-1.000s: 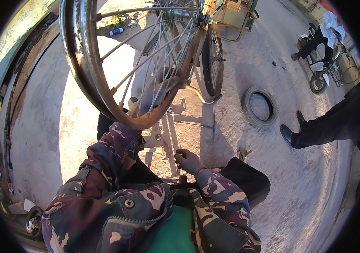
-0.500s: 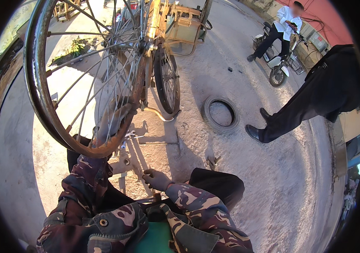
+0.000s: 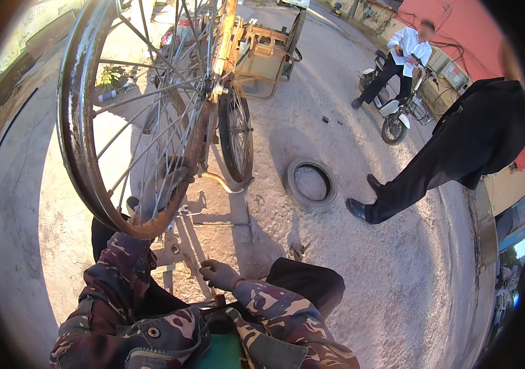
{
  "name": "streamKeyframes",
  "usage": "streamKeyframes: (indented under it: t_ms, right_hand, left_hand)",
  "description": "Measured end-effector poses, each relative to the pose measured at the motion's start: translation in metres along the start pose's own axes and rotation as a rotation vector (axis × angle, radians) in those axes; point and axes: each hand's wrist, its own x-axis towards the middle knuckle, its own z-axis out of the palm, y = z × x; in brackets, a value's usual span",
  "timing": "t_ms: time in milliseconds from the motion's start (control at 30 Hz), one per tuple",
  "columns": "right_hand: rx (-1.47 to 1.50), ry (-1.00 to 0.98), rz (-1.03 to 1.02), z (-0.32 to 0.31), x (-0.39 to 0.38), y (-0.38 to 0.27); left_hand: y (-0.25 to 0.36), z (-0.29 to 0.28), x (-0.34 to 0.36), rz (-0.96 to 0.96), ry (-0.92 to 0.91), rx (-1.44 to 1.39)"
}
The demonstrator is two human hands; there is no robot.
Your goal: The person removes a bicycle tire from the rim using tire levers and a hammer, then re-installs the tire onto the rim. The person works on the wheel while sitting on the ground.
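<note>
A rusty spoked wheel rim [image 3: 70, 123], without a tyre, stands upright in front of me on a rusty frame [image 3: 225, 40]. My left hand [image 3: 165, 181] reaches in behind the spokes, its fingers curled round the lower right part of the rim; the spokes partly cover it. My right hand [image 3: 219, 274] is closed in a fist low in front of my lap, apart from the wheel; whatever it may hold is hidden. On the ground between the wheel and my right hand lie a spanner [image 3: 183, 210], a thin metal rod [image 3: 220, 224] and a small metal ring [image 3: 175, 249].
A loose black tyre [image 3: 315, 204] lies on the ground to the right. Beside it stands a person in dark trousers [image 3: 422, 161]. Farther back, a person in a white shirt [image 3: 411, 49] is at a white electric bike [image 3: 393, 111]. Another spoked wheel [image 3: 236, 135] is beyond the rim.
The ground, the tyre and the people have shifted left and down in the picture. The rim's left edge has moved right, so the wheel looks narrower. Both hands keep much the same pose.
</note>
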Motion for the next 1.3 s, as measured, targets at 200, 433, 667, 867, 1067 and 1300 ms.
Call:
streamKeyframes:
  t_ms: [200, 433, 667, 867, 1067, 1300]
  right_hand:
    - [0.030, 0.023, -0.056, 0.002, 0.007, 0.010]
    - [0.037, 0.020, -0.020, 0.002, 0.003, 0.009]
    - [0.013, 0.005, 0.008, 0.000, -0.001, -0.002]
    - [0.030, 0.013, -0.019, 0.002, 0.001, 0.004]
    - [0.017, 0.007, 0.001, 0.002, -0.001, 0.002]
    - [0.004, 0.001, -0.001, 0.001, 0.004, 0.008]
  left_hand:
    - [-0.012, -0.015, 0.002, 0.291, -0.085, 0.476]
    - [0.007, -0.005, -0.007, 0.505, -0.139, 0.726]
    - [-0.003, -0.010, -0.006, 0.093, -0.064, 0.252]
    - [-0.008, -0.009, -0.009, 0.260, -0.100, 0.351]
    - [-0.002, -0.009, -0.008, 0.285, -0.130, 0.380]
    - [0.016, 0.003, -0.011, 0.023, -0.086, 0.120]
